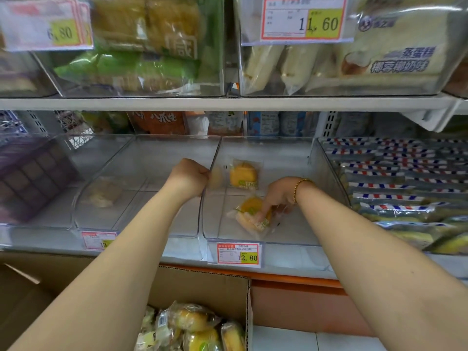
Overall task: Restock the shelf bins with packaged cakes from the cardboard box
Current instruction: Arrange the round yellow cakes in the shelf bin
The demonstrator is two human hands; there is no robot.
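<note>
Left clear bin (152,224): one pale packet (101,196) on its floor. Cardboard box (202,282) sits below the shelf under the left forearm, with yellow packaged cakes (195,323) inside. Left hand (188,177): fingers curled over the top edge of the middle clear bin (253,236)'s left wall, gripping the wall, no cake in it. That bin carries the 12.80 price tag (239,255). Two cakes are in it. The rear cake (243,174) lies flat just right of the left hand, clear of both hands. The front cake (250,211) is tilted, under the right hand (281,193). Its fingertips (263,211) are bent down onto the wrapper; thumb hidden, so pinch or press, can't tell. Far right bin: striped packets (405,186), stacked.
</note>
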